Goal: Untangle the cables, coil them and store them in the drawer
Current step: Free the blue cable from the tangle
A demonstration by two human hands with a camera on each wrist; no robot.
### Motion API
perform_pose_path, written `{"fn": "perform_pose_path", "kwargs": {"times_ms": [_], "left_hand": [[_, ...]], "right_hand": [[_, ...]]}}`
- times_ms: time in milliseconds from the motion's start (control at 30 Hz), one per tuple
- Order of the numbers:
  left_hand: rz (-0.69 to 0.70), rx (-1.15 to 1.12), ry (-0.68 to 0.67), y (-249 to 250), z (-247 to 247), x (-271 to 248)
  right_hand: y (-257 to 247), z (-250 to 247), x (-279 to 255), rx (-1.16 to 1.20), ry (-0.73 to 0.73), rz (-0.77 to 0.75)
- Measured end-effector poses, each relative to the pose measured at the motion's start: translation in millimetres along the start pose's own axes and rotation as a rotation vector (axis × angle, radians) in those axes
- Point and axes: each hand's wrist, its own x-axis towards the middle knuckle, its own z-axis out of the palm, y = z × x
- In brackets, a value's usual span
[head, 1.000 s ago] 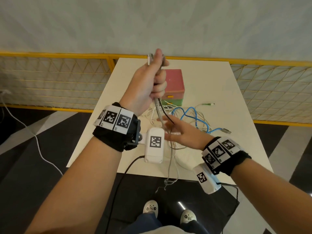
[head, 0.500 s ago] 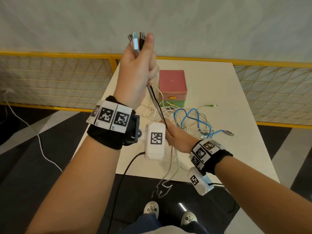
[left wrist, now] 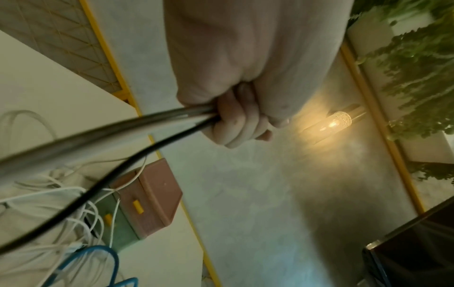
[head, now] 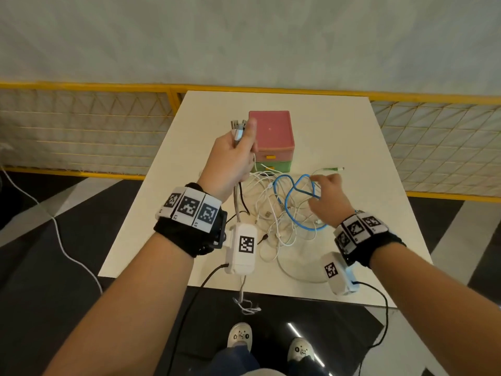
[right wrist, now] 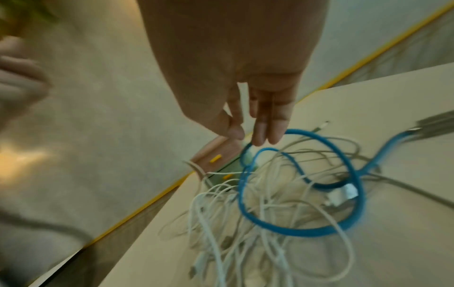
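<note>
White table (head: 339, 126) carries a pink-and-green drawer box (head: 273, 137) and, just in front, a tangle of white cables (head: 265, 213) with a blue cable (head: 287, 204); left hand (head: 230, 161) fisted round grey and black cables (left wrist: 137, 126), plugs up; right hand (head: 328, 196) slack-fingered over the blue loop.

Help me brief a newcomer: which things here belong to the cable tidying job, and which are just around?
Job:
left hand gripping grey and black cables
right hand, fingers straight over blue cable
white cables
drawer box

Just around:
table
yellow fence
lamp
floor cord
</note>
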Motion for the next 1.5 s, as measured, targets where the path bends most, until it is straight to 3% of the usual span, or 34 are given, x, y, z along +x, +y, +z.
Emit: {"fn": "perform_pose_path", "kwargs": {"times_ms": [100,200,333,467,533,600,700,833,933,1000,1133,1300,1400,1500], "left_hand": [[0.035,0.098,0.035,-8.7,5.7,4.7],[0.096,0.206,0.073,-16.6,11.6,7.0],[0.208,0.187,0.055,-22.6,17.0,10.7],[0.174,0.327,-0.165,-22.1,40.8,17.0],[0.137,0.434,-0.262,-26.4,51.6,24.2],[0.114,0.485,-0.266,-26.1,57.1,28.7],[0.165,0.435,-0.107,-16.6,52.6,36.0],[0.219,0.274,0.157,-4.0,35.8,51.0],[0.181,0.195,0.247,1.9,27.5,58.8],[0.176,0.179,0.249,4.3,25.1,61.2],[0.206,0.192,0.097,5.2,39.9,56.5],[0.059,0.172,-0.064,4.7,62.7,48.9],[-0.079,0.017,-0.041,2.0,61.4,54.5],[-0.129,-0.221,0.059,1.9,56.7,65.2]], "right_hand": [[31.6,4.9,14.1,-0.161,-0.174,0.176],[36.9,3.3,14.7,0.013,-0.155,0.200],[2.7,-19.2,6.2,0.245,-0.023,-0.013],[-40.5,-44.3,2.5,0.200,0.077,-0.322],[-53.9,-57.2,3.9,0.236,0.134,-0.375],[-58.0,-68.0,6.7,0.283,0.188,-0.356],[-46.0,-75.4,11.2,0.316,0.196,-0.271],[-14.9,-69.7,15.5,0.286,0.072,-0.117],[-5.2,-68.7,15.5,0.388,0.003,-0.009],[-9.3,-73.4,14.4,0.437,0.021,-0.014],[-33.2,-89.9,13.2,0.415,0.075,-0.159],[-64.3,-95.5,3.3,0.464,0.074,-0.275],[-63.6,-93.5,-4.5,0.400,-0.091,-0.275],[-50.4,-88.8,-6.7,0.250,-0.312,-0.255]]}}
